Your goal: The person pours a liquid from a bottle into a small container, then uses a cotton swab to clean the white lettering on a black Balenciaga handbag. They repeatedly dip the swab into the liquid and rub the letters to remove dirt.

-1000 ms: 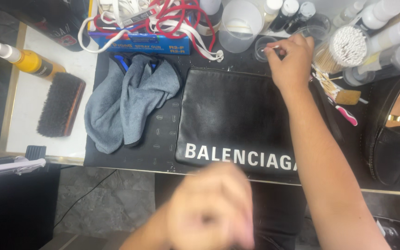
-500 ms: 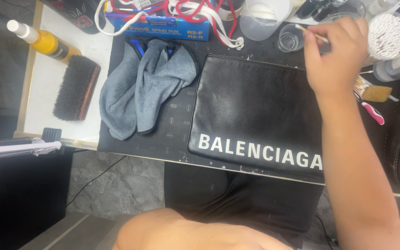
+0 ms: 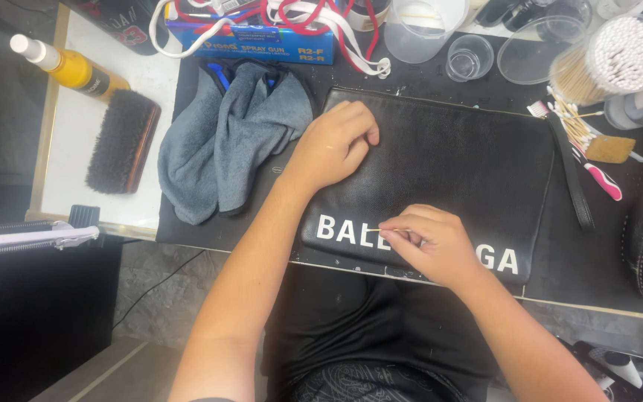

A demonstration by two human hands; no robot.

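A flat black leather pouch with white lettering lies on the dark work mat. My left hand rests on the pouch's upper left part, fingers curled, pressing it down. My right hand sits over the lettering near the front edge and pinches a thin cotton swab whose tip points left onto the letters.
A grey cloth lies left of the pouch. A black brush and a yellow spray bottle sit on the white surface at left. A jar of cotton swabs, clear plastic cups and a blue box stand behind.
My right hand came back from the cups at the rear with a swab and now works on the lettering. My left hand rose from below and settled on the pouch.
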